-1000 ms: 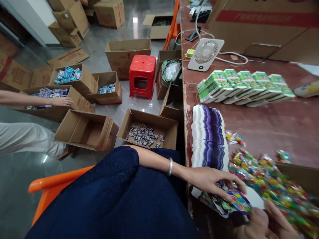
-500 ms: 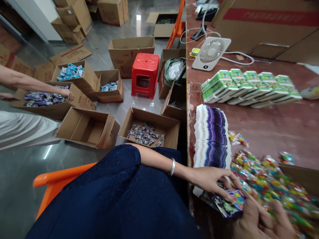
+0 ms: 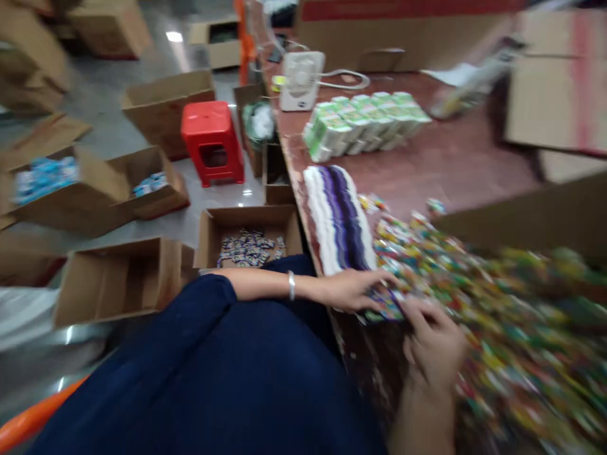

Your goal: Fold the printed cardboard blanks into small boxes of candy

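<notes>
At the near edge of the counter [image 3: 450, 165], both hands meet on one printed packet [image 3: 383, 309], which sits right at the lip between the purple-and-white fanned stack [image 3: 339, 218] and the big candy heap [image 3: 474, 284]. The left hand [image 3: 353, 289] lies nearly flat on top of it with its fingers stretched out. The thumb is hidden, so I can't tell if it's actually gripping or just pinning the packet down. The right hand [image 3: 434, 344] is curled, with its fingertips pinched on the packet's right side. My read is that one hand is steadying it while the other works the edge, though everything is pretty motion-smeared. The fanned stack runs along the counter's left edge within easy reach of the left hand, and the candy is just as close to the right one. Room is tight: a cardboard wall [image 3: 521, 218] boxes in the candy on the far side, and the packet has basically no margin before it drops off. The open space is further back, a bare reddish strip before the green stacks [image 3: 365, 120] and the small fan [image 3: 301, 81]. Down on the floor, an open box [image 3: 249, 221] sits just left of the counter.
</notes>
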The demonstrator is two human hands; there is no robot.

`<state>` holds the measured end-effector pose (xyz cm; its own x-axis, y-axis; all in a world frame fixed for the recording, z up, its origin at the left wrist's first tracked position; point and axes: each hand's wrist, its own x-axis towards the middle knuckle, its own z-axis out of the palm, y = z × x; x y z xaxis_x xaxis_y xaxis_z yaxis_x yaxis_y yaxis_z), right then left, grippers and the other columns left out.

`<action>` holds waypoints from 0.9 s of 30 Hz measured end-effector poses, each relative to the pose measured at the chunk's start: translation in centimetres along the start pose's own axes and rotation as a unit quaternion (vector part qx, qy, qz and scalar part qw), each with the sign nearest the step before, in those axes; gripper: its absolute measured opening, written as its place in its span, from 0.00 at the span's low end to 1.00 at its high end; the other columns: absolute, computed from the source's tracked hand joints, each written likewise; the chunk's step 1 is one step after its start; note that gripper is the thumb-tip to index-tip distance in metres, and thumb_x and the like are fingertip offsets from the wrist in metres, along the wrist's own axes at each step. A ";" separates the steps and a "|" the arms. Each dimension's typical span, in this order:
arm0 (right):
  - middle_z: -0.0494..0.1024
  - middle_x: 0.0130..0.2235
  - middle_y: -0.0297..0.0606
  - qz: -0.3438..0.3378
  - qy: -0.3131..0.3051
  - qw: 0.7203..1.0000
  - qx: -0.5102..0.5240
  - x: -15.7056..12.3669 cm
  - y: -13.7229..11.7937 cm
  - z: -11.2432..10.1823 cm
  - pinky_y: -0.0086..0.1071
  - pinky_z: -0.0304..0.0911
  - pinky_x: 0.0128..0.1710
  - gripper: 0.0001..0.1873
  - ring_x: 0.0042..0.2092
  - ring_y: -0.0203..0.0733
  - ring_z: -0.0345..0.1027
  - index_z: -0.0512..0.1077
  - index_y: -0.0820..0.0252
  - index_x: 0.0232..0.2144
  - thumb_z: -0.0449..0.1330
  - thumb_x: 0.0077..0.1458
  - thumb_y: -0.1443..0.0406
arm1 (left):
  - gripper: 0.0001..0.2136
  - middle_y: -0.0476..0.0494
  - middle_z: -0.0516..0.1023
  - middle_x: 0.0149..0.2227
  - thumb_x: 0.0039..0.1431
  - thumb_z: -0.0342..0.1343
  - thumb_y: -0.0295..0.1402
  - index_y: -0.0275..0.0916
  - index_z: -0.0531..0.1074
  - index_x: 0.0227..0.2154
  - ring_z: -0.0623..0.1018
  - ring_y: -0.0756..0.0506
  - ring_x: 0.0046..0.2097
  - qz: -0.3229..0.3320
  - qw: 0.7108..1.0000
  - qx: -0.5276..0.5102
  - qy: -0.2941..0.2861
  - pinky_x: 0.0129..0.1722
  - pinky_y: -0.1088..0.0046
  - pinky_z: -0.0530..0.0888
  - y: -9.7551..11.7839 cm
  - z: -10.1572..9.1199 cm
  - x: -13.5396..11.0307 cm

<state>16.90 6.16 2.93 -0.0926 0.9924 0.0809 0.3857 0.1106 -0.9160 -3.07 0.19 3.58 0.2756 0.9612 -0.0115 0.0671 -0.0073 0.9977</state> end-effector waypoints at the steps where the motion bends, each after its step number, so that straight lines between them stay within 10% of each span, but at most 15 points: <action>1: 0.77 0.21 0.37 0.025 -0.009 0.999 0.024 -0.1 -0.4 0.0 0.42 0.67 0.30 0.17 0.25 0.46 0.70 0.76 0.54 0.17 0.73 0.35 0.50 | 0.24 0.34 0.79 0.55 0.62 0.66 0.29 0.35 0.69 0.59 0.79 0.39 0.59 0.010 1.000 -0.003 -0.003 0.61 0.62 0.74 -0.1 0.2 0.0; 17: 0.84 0.48 0.43 -0.093 0.021 0.995 -0.025 -6.3 0.7 0.4 0.43 0.78 0.51 0.11 0.51 0.48 0.80 0.81 0.52 0.41 0.63 0.66 0.55 | 0.16 0.39 0.81 0.47 0.58 0.65 0.31 0.37 0.73 0.48 0.80 0.44 0.47 -0.048 0.996 -0.071 0.006 0.41 0.73 0.77 -1.2 2.2 0.7; 22: 0.85 0.49 0.44 -0.015 0.067 0.998 0.005 -5.3 3.5 -3.0 0.37 0.78 0.40 0.20 0.46 0.45 0.81 0.77 0.55 0.52 0.62 0.65 0.51 | 0.14 0.40 0.83 0.46 0.65 0.56 0.32 0.41 0.75 0.52 0.82 0.44 0.43 -0.032 0.980 0.196 -0.032 0.44 0.67 0.78 0.3 -3.5 -3.0; 24: 0.86 0.43 0.45 0.016 0.151 0.987 -0.056 -4.5 5.1 -5.1 0.37 0.76 0.38 0.20 0.42 0.46 0.80 0.78 0.58 0.48 0.61 0.64 0.51 | 0.15 0.39 0.84 0.47 0.63 0.54 0.31 0.43 0.76 0.51 0.82 0.40 0.45 -0.036 0.933 0.359 -0.012 0.45 0.63 0.78 0.4 -7.3 -5.1; 27: 0.86 0.39 0.45 0.023 0.096 0.985 -0.144 -3.4 6.7 -6.6 0.40 0.75 0.41 0.16 0.39 0.48 0.80 0.80 0.59 0.41 0.61 0.62 0.54 | 0.17 0.38 0.84 0.45 0.63 0.54 0.31 0.43 0.76 0.53 0.83 0.38 0.42 -0.080 0.854 0.515 0.002 0.42 0.61 0.80 -0.1 -10.8 -6.8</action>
<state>25.88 3.85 -0.91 0.0949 0.9856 0.1401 0.6324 0.0490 -0.7731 -15.34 -3.41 4.28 0.1811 0.9736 -0.1390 0.9113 -0.1129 0.3960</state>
